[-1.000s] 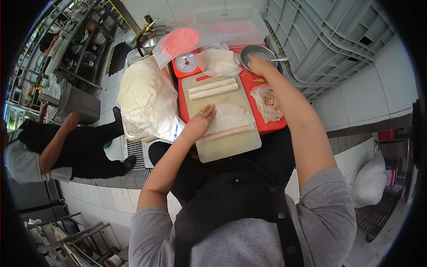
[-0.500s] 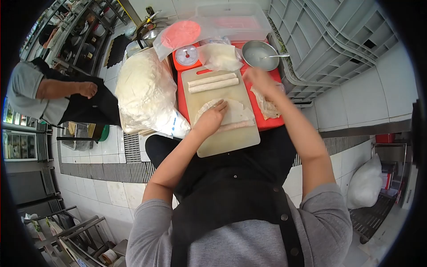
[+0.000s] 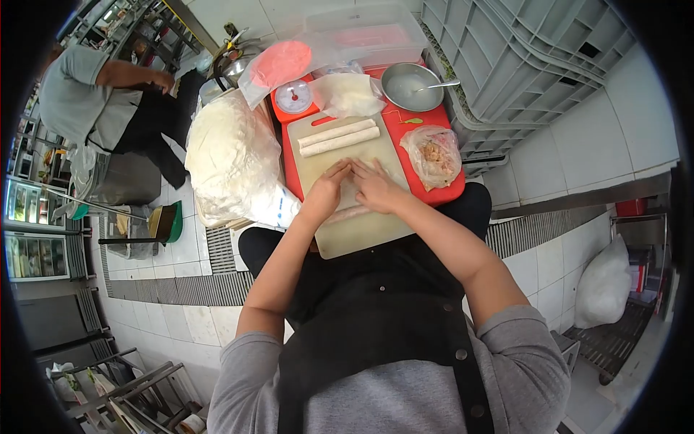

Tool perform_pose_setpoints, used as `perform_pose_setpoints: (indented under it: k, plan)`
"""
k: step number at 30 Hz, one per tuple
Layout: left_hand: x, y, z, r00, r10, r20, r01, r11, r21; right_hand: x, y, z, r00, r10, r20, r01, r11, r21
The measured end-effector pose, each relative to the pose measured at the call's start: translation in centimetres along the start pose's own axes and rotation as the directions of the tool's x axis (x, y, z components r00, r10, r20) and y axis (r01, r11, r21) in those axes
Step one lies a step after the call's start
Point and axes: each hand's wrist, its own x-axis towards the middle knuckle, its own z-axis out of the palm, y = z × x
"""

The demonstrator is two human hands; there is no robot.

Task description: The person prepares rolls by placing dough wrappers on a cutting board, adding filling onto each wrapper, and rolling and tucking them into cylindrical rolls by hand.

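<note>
My left hand [image 3: 330,189] and my right hand [image 3: 376,186] lie with fingers stretched out over a thin pale wrapper [image 3: 370,155] on the cutting board [image 3: 343,241]. Their fingertips almost meet at the wrapper's far side, and the hands cover most of it. Along its near side, below the palms, runs a strip of pinkish filling [image 3: 348,213], partly hidden. Farther up the board, two finished white rolls [image 3: 338,137] rest side by side. A clear plastic bag of filling [image 3: 436,153] sits to the right of the board.
Left of the board bulges a large plastic bag of white sheets [image 3: 233,155]. Behind it stand a kitchen scale [image 3: 293,98], a plastic-wrapped white stack [image 3: 348,94] and a metal bowl [image 3: 412,87] with a spoon. Grey crates [image 3: 520,65] rise at right. Another person [image 3: 108,94] bends at left.
My right hand has come from beside the bowl and filling bag down onto the wrapper. My left hand remains on it. The other person has leaned over, and the view has shifted slightly.
</note>
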Motion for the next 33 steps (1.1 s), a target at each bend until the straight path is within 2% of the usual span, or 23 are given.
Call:
perform_pose_setpoints:
  k: [2, 3, 5, 6, 8, 10, 11, 12, 14, 15, 16, 17, 18, 20, 21, 22, 23, 25, 26, 28, 29, 31, 33]
  plan:
    - [-0.7, 0.3, -0.2, 0.99, -0.018, 0.142, 0.009, 0.998, 0.065, -0.9, 1.2, 0.0, 0.996, -0.063, -0.068, 0.065, 0.997, 0.03]
    - [-1.1, 0.5, -0.1, 0.99, -0.02, 0.141, 0.011, 0.998, 0.067, -1.6, 1.3, -0.2, 0.994, -0.063, -0.087, 0.064, 0.998, 0.013]
    - [-1.5, 1.0, 0.6, 0.968, 0.048, 0.246, -0.092, 0.981, 0.171, -3.1, 1.4, -1.0, 0.992, -0.066, -0.108, 0.066, 0.998, -0.003]
    - [-1.4, 1.1, 0.9, 0.968, 0.048, 0.245, -0.092, 0.981, 0.171, -4.1, 1.5, -1.9, 0.996, -0.07, -0.061, 0.071, 0.997, 0.017]
    - [-1.4, 1.7, 1.7, 0.968, 0.034, 0.248, -0.109, 0.949, 0.296, -5.7, 2.3, -2.9, 0.997, -0.073, -0.01, 0.073, 0.997, 0.039]
    - [-0.6, 1.9, 2.2, 0.96, 0.033, 0.278, -0.121, 0.946, 0.302, -6.7, 3.2, -3.8, 0.998, -0.068, 0.015, 0.069, 0.992, -0.103]
    - [0.0, 1.9, 2.4, 0.951, 0.034, 0.306, -0.133, 0.941, 0.31, -6.8, 3.4, -4.1, 0.998, -0.066, 0.016, 0.067, 0.992, -0.106]
    - [0.4, 2.0, 2.6, 0.952, 0.038, 0.304, -0.136, 0.942, 0.308, -6.9, 3.5, -4.6, 1.0, 0.007, 0.004, -0.007, 0.989, -0.151]
    - [1.1, 2.0, 2.9, 0.956, 0.046, 0.29, -0.197, 0.833, 0.517, -7.2, 3.3, -5.3, 0.997, 0.082, -0.012, -0.083, 0.977, -0.195]
    - [1.7, 2.5, 2.6, 0.956, 0.048, 0.29, -0.198, 0.834, 0.516, -7.3, 2.6, -5.5, 0.989, 0.078, -0.129, -0.088, 0.993, -0.077]
    - [2.4, 3.3, 2.0, 0.96, -0.03, 0.278, -0.143, 0.802, 0.58, -7.5, 2.2, -5.5, 0.966, 0.084, -0.244, -0.077, 0.996, 0.041]
    - [3.0, 4.0, 1.6, 0.959, -0.109, 0.261, -0.088, 0.762, 0.641, -8.0, 2.1, -4.8, 0.966, 0.083, -0.243, -0.076, 0.996, 0.039]
    - [3.1, 4.4, 1.7, 0.959, -0.109, 0.26, -0.087, 0.762, 0.641, -8.8, 2.0, -3.6, 0.973, 0.045, -0.226, -0.019, 0.993, 0.119]
    - [3.0, 5.2, 2.1, 0.979, 0.025, 0.203, -0.151, 0.754, 0.639, -9.9, 1.1, -2.8, 0.978, 0.009, -0.21, 0.034, 0.979, 0.201]
    - [3.0, 5.9, 2.4, 0.979, 0.025, 0.203, -0.151, 0.756, 0.637, -10.3, 0.4, -3.4, 0.977, 0.162, -0.139, -0.138, 0.976, 0.166]
    - [3.1, 6.6, 2.8, 0.959, 0.011, 0.282, -0.153, 0.861, 0.486, -10.4, 0.0, -4.0, 0.947, 0.313, -0.074, -0.303, 0.946, 0.118]
    - [2.8, 7.1, 3.3, 0.93, 0.012, 0.367, -0.136, 0.939, 0.317, -10.5, -0.4, -4.0, 0.946, 0.316, -0.068, -0.307, 0.944, 0.12]
    - [2.6, 7.0, 5.2, 0.919, 0.026, 0.393, -0.145, 0.95, 0.276, -10.5, -0.5, -4.3, 0.937, 0.263, -0.229, -0.245, 0.964, 0.103]
    - [2.5, 6.7, 6.0, 0.909, 0.036, 0.415, -0.147, 0.96, 0.239, -10.7, -0.1, -3.9, 0.937, 0.266, -0.227, -0.249, 0.963, 0.1]
    - [3.1, 5.9, 6.2, 0.92, 0.096, 0.38, -0.166, 0.974, 0.156, -10.9, 0.9, -2.9, 0.955, 0.094, -0.28, -0.032, 0.976, 0.216]
    - [3.4, 5.3, 6.3, 0.929, 0.148, 0.34, -0.184, 0.98, 0.077, -10.9, 1.4, -2.4, 0.956, 0.095, -0.277, -0.035, 0.976, 0.215]
    - [3.8, 4.7, 6.0, 0.952, 0.149, 0.269, -0.154, 0.988, -0.001, -10.0, 1.7, -2.8, 0.968, 0.16, -0.194, -0.119, 0.972, 0.205]
    - [4.5, 3.8, 5.1, 0.968, 0.148, 0.201, -0.136, 0.988, -0.073, -8.6, 1.0, -3.0, 0.964, 0.186, -0.191, -0.151, 0.971, 0.184]
